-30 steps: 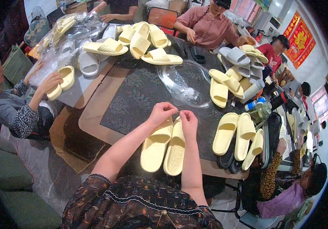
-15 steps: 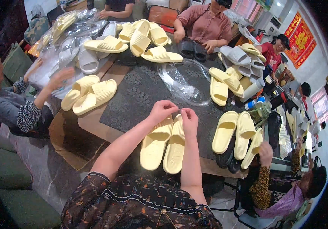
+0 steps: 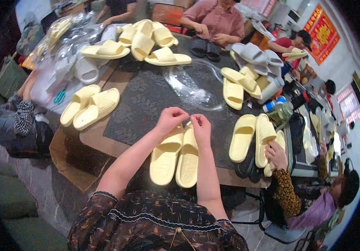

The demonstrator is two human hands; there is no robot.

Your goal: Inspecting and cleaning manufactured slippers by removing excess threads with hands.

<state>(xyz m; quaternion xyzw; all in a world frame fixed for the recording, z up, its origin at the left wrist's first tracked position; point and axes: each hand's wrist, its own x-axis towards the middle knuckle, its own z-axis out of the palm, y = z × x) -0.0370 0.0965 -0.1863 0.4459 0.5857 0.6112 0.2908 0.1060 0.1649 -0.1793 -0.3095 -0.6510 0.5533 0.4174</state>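
A pair of pale yellow slide sandals lies side by side on the table's near edge, toes pointing away from me. My left hand and my right hand meet over the toe ends, fingers pinched together on something small where the two sandals touch; what they pinch is too small to make out. Both forearms reach in from below over my dark patterned sleeves.
A dark mat covers the wooden table. A clear plastic bag lies beyond my hands. Another yellow pair lies at left, more pairs at right and at the back. Several people sit around; one person's hand touches the right pair.
The person at left set a yellow pair down on the table's left side and drew the arm back. A hand at right came onto the right-hand pair. My hands stayed over the sandal toes.
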